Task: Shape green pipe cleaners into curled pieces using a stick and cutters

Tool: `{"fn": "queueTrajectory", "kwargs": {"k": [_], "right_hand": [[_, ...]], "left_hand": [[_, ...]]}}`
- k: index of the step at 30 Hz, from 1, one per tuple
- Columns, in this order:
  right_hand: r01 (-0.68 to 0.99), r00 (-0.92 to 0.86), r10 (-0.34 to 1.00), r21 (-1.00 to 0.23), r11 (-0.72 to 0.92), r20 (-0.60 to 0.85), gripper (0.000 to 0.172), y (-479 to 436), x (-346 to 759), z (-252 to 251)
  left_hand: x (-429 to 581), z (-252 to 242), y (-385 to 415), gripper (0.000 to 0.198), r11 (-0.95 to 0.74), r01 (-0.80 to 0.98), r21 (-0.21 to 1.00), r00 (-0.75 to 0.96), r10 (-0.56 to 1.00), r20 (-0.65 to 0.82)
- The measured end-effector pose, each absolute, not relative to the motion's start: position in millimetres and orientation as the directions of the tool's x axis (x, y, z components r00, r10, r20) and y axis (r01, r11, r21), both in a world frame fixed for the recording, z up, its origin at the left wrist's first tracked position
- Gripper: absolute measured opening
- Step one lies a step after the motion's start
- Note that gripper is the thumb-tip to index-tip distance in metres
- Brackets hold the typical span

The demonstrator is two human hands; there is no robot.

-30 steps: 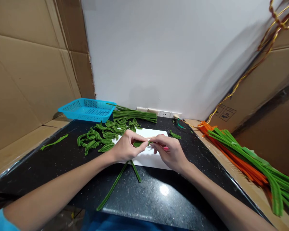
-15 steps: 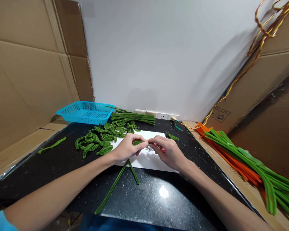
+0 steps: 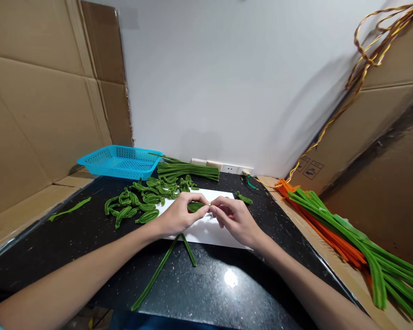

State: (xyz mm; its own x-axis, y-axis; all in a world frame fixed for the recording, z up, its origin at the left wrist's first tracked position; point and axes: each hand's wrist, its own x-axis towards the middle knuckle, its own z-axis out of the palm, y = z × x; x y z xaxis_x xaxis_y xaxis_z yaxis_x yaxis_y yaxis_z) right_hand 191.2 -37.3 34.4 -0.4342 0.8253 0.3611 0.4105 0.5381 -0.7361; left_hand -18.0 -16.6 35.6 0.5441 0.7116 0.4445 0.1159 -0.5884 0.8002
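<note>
Over a white sheet (image 3: 206,231) on the black table, my left hand (image 3: 179,213) and my right hand (image 3: 236,217) meet, both pinched on a green pipe cleaner (image 3: 195,206) folded into a small loop between the fingertips. Its two long tails (image 3: 158,272) trail toward me across the table. A small metal tool with a pink handle lies mostly hidden under my right fingers. To the left lies a pile of several folded green loops (image 3: 141,199).
A blue plastic basket (image 3: 119,160) stands at the back left beside a bundle of straight green pipe cleaners (image 3: 187,169). Long green and orange pipe cleaners (image 3: 344,233) lie along the right edge. Cardboard walls both sides. A twisted yellow cord (image 3: 368,50) hangs at the right.
The camera has tilted, so everything sits slightly lower and left. My hands have stayed together on the loop, with the fingertips closer and the pink handle less visible.
</note>
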Motion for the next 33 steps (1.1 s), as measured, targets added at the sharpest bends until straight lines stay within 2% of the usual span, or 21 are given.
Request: {"fn": "queueTrajectory", "kwargs": {"k": [3, 7, 11, 14, 16, 18, 21, 23, 24, 26, 28, 31, 33], "right_hand": [[0.311, -0.438, 0.842, -0.825, 0.472, 0.316, 0.037, -37.4, 190.0, 36.5], [0.101, -0.43, 0.888, -0.969, 0.226, 0.163, 0.039, -35.5, 188.0, 37.4], [-0.068, -0.393, 0.919, -0.998, -0.01, 0.018, 0.035, -37.0, 182.6, 36.8], [-0.078, -0.387, 0.92, -0.992, -0.095, -0.058, 0.037, -38.9, 179.5, 34.6], [-0.039, -0.379, 0.922, -0.994, -0.103, -0.08, 0.039, -38.6, 179.5, 32.6], [-0.003, -0.375, 0.925, -0.997, -0.073, -0.067, 0.04, -36.7, 181.1, 31.1], [0.102, -0.396, 0.918, -0.991, 0.086, 0.039, 0.039, -33.2, 185.3, 30.0], [0.281, -0.392, 0.896, -0.899, 0.335, 0.211, 0.035, -32.0, 188.8, 29.4], [0.391, -0.392, 0.862, -0.79, 0.472, 0.32, 0.031, -31.9, 190.7, 28.9], [0.568, -0.429, 0.751, -0.496, 0.656, 0.502, 0.023, -32.1, 194.9, 27.4], [0.61, -0.505, 0.649, -0.297, 0.735, 0.57, 0.022, -32.4, 199.0, 25.9], [0.6, -0.554, 0.58, -0.197, 0.775, 0.597, 0.024, -32.8, 203.0, 25.2], [0.592, -0.573, 0.559, -0.169, 0.788, 0.599, 0.024, -33.2, 203.2, 25.6]], "left_hand": [[-19.0, 36.2, -19.0, 0.014, -0.65, 0.155, 0.744, 0.551, 0.682, 0.481], [-18.8, 35.3, -21.2, 0.014, -0.749, 0.207, 0.63, 0.57, 0.615, 0.544], [-21.7, 29.0, -17.9, 0.019, -0.872, 0.262, 0.413, 0.614, 0.481, 0.626], [-26.6, 23.6, -13.6, 0.023, -0.932, 0.296, 0.21, 0.72, 0.362, 0.592], [-29.0, 20.6, -11.2, 0.027, -0.945, 0.29, 0.153, 0.766, 0.325, 0.555], [-29.2, 18.2, -9.8, 0.027, -0.945, 0.293, 0.148, 0.766, 0.324, 0.556], [-24.7, 16.1, -10.7, 0.022, -0.915, 0.311, 0.259, 0.68, 0.404, 0.612], [-19.9, 16.2, -12.7, 0.02, -0.839, 0.296, 0.458, 0.567, 0.54, 0.622], [-17.5, 16.8, -13.6, 0.019, -0.769, 0.273, 0.578, 0.504, 0.626, 0.594], [-13.7, 18.4, -14.9, 0.019, -0.627, 0.179, 0.758, 0.45, 0.737, 0.504], [-11.9, 20.1, -14.8, 0.024, -0.419, 0.05, 0.907, 0.46, 0.816, 0.351], [-13.0, 22.5, -13.1, 0.03, -0.048, -0.104, 0.993, 0.538, 0.837, 0.097], [-14.9, 24.3, -12.0, 0.032, 0.082, -0.139, 0.987, 0.579, 0.815, 0.013]]}}
